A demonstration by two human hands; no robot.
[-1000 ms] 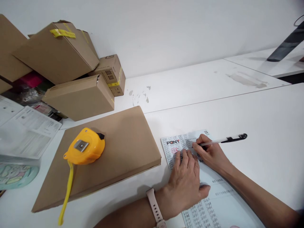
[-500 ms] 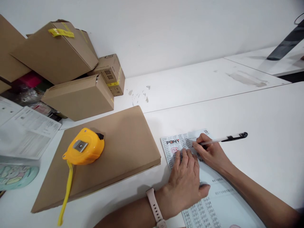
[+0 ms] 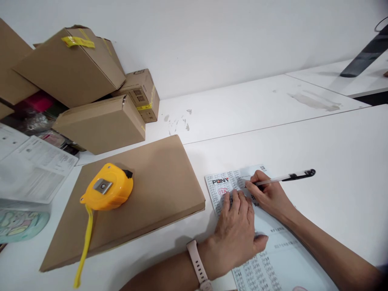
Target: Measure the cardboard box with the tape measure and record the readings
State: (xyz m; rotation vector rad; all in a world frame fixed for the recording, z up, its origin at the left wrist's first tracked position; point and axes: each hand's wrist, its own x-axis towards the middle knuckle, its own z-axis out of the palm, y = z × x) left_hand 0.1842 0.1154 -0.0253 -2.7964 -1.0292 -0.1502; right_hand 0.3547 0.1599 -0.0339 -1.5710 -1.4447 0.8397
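Note:
A light-blue printed paper booklet (image 3: 291, 258) with a PONY logo lies on the white table, and columns of small handwritten marks cover parts of it. My left hand (image 3: 235, 232) rests flat on it, fingers stretched out and thumb apart, with a pink watch band on the wrist. Just to the right, my right hand (image 3: 269, 196) grips a pen (image 3: 285, 178) with a clear barrel and black cap on its rear end. The pen's tip is at the upper part of the page, partly hidden by the fingers.
Left of the paper lies a flat cardboard box (image 3: 157, 178) with a yellow tape measure (image 3: 110, 188) on it. Several cardboard boxes (image 3: 103, 125) are stacked at the back left, near papers in a clear sleeve (image 3: 36, 169). A dark bottle (image 3: 366, 52) stands far right.
Almost nothing differs. Both hands stay in place on the paper, and the pen's rear end has shifted very slightly.

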